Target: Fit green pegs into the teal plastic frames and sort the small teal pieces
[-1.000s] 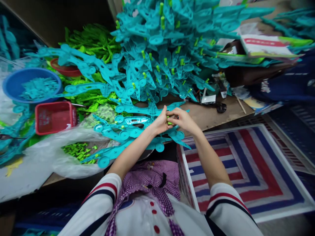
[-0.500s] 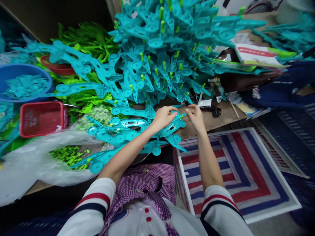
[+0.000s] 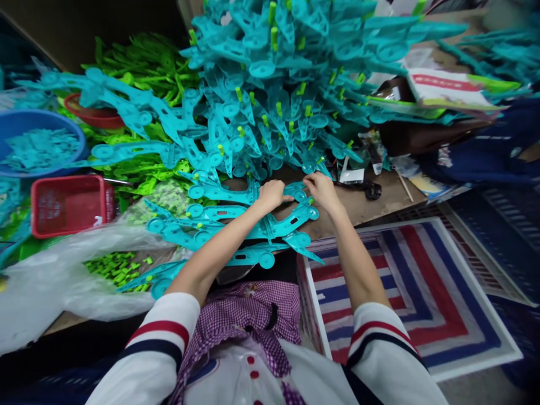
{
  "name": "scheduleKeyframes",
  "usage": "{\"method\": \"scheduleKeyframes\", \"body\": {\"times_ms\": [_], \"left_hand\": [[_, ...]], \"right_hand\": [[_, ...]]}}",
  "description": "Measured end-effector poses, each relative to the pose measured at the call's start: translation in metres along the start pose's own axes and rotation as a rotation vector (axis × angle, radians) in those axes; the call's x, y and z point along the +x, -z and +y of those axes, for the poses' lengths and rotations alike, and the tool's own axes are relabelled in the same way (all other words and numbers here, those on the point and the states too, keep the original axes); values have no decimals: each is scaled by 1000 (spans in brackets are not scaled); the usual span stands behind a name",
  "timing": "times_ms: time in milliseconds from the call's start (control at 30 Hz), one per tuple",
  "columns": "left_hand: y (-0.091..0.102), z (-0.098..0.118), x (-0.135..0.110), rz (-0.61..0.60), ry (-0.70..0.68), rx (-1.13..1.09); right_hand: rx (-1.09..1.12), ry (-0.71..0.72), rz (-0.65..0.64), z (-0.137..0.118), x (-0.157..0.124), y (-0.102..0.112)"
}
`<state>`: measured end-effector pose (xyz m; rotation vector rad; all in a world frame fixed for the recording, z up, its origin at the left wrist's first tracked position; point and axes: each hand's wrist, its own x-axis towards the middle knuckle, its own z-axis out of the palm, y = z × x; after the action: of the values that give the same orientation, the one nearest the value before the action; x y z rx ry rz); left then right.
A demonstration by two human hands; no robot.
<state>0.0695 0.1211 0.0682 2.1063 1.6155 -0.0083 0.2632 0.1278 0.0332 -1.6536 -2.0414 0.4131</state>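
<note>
Several long turquoise plastic parts (image 3: 287, 224) with round discs and slots lie side by side at the table's front edge, some bearing small green pegs. My left hand (image 3: 272, 194) is closed over the middle of one turquoise part (image 3: 297, 191), its thumb pointing right. To its right, my right hand (image 3: 321, 190) pinches at the end of that same part, fingertips together. Whatever small piece may sit between those fingertips is hidden. Just beyond both hands rises a tall stack of similar turquoise parts (image 3: 261, 107) with green pegs sticking out.
On the left stand a red tray (image 3: 70, 207) and a blue basin (image 3: 40, 143) of turquoise pieces. A clear plastic bag (image 3: 113, 239) lies around small green pegs (image 3: 116, 270). Green parts (image 3: 143, 67) are heaped behind. At lower right sits a white-framed crate with striped cloth (image 3: 426, 292).
My right hand has moved left and a little farther from me, closer to my left hand. My left hand has shifted slightly left, its fingers now more curled. The view has turned slightly.
</note>
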Motion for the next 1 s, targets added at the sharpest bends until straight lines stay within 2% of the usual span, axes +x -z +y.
{"method": "scheduleKeyframes", "body": {"times_ms": [167,367,600,800,1000], "left_hand": [[-2,0,2,-2,0,-4],[-5,-3,6,0,-12,-4],[-7,-6,8,-1,-23,-39],[-5,-5,6,-11,-26,-44],[-3,-4,4,-5,-43,-57]], "right_hand": [[-76,17,-56,0,9,-8],[-154,84,-125,-1,8,-8],[-204,60,-89,-5,6,-8],[-203,131,-166,-6,7,-10],[-283,38,-218,-13,11,-10]]}}
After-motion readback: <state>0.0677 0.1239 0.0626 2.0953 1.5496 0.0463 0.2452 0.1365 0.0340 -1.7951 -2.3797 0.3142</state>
